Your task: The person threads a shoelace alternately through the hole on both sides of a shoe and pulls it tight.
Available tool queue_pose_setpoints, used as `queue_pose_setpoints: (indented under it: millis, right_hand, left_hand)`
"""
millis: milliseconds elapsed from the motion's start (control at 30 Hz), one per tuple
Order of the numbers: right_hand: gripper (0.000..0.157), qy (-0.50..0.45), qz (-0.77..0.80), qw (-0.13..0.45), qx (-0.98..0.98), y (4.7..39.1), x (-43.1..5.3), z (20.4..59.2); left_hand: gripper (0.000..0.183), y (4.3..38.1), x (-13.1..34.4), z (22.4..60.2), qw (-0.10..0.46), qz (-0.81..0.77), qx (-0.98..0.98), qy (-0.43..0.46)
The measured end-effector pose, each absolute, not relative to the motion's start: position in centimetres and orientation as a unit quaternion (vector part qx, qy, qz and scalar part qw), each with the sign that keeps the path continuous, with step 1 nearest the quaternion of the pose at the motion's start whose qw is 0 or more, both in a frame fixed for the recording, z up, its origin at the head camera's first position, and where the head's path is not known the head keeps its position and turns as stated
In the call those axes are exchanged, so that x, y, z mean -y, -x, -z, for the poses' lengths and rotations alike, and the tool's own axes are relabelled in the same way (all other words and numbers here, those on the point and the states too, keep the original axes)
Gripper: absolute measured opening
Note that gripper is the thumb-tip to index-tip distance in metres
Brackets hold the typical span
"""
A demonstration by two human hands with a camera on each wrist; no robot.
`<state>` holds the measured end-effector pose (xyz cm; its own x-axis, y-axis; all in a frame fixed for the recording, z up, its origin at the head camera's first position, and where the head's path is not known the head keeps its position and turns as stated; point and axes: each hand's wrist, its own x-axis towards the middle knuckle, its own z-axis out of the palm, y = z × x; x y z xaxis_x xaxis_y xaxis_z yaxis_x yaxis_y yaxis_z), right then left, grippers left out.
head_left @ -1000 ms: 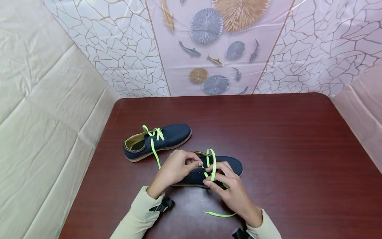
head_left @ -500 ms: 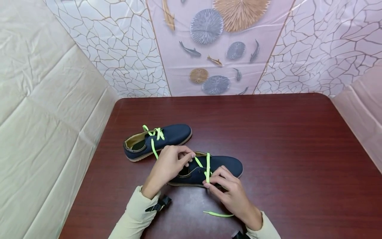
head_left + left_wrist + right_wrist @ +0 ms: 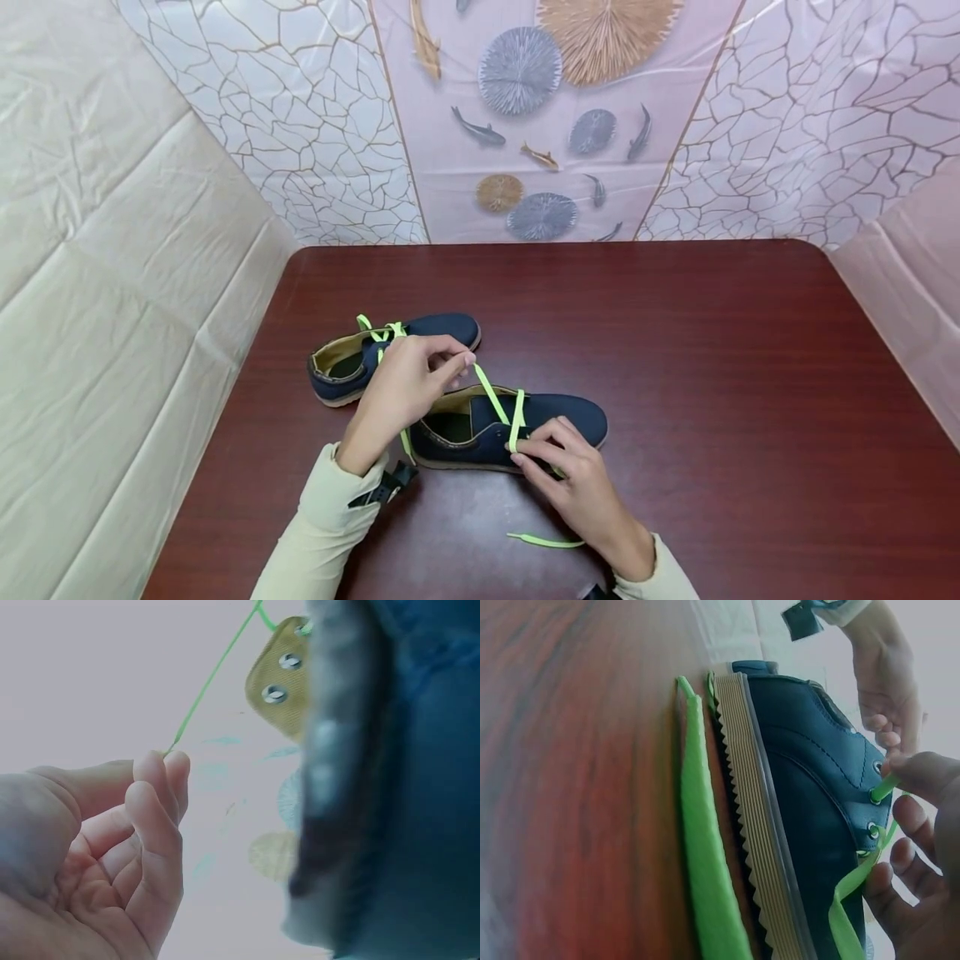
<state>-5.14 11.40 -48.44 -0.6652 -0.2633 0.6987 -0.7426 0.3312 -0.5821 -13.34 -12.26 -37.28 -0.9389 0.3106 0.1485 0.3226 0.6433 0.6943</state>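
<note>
In the head view, a navy shoe (image 3: 573,417) with a neon green shoelace (image 3: 491,393) lies sideways on the table, toe to the right. My left hand (image 3: 405,379) pinches one strand of the lace and holds it raised, stretched straight from the eyelets; the left wrist view shows the thin green lace (image 3: 214,679) at the fingertips. With thumb and forefinger, my right hand (image 3: 581,479) pinches another lace strand right at the near eyelets (image 3: 875,796). The tan inside of an eyelet flap (image 3: 274,682) shows in the left wrist view.
A second navy shoe (image 3: 446,330), also laced in green, stands behind and to the left, partly covered by my left hand. One loose lace end (image 3: 547,542) lies on the brown table (image 3: 750,375) in front of the near shoe. Patterned cloth hangs behind.
My left hand has moved up and left from the shoe, drawing its lace strand out long and straight. The lace loop at my right hand has pulled down flatter; that hand stays by the eyelets.
</note>
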Motion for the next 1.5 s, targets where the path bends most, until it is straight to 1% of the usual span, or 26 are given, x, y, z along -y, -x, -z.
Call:
queue_pose_setpoints:
  millis: [67,200,267,600,733,900,967,1100,1233,1333,1500]
  right_hand:
    - [0.009,-0.314,-0.479,0.247,0.781,5.1,-11.3,48.4]
    - [0.024,-0.291,-0.484,0.237,0.790,5.1,-11.2,48.4]
    - [0.026,-0.278,-0.489,0.230,0.794,5.0,-11.1,48.4]
    - [0.022,-0.234,-0.501,0.193,0.811,4.9,-11.3,48.6]
    - [0.021,-0.227,-0.497,0.188,0.816,4.8,-11.5,48.8]
    - [0.025,-0.234,-0.488,0.196,0.818,4.9,-11.6,48.8]
    - [0.026,-0.237,-0.486,0.193,0.819,5.0,-11.6,48.7]
    - [0.024,-0.242,-0.493,0.170,0.818,5.2,-11.5,48.6]
    - [0.022,-0.241,-0.499,0.151,0.819,5.3,-11.4,48.6]
    - [0.024,-0.235,-0.512,0.152,0.812,5.2,-11.4,48.3]
    - [0.023,-0.211,-0.562,0.150,0.786,5.5,-11.7,46.2]
  left_hand:
    - [0.011,13.5,12.4,36.9,0.014,0.387,0.906,0.174]
    - [0.012,13.6,12.6,36.1,0.028,0.399,0.900,0.175]
    - [0.012,13.6,12.7,35.7,0.037,0.408,0.895,0.178]
    - [0.007,12.8,13.2,34.8,0.056,0.444,0.876,0.178]
    - [0.006,12.8,13.3,34.5,0.082,0.459,0.867,0.178]
    - [0.006,12.8,13.6,34.0,0.111,0.472,0.857,0.173]
    - [0.007,12.8,13.8,34.0,0.119,0.481,0.852,0.170]
    - [0.007,12.9,14.2,33.9,0.133,0.492,0.846,0.155]
    - [0.006,12.9,14.4,33.9,0.115,0.497,0.848,0.146]
    - [0.006,13.0,14.4,34.1,0.091,0.495,0.850,0.153]
    - [0.006,13.2,13.8,34.5,0.068,0.486,0.850,0.191]
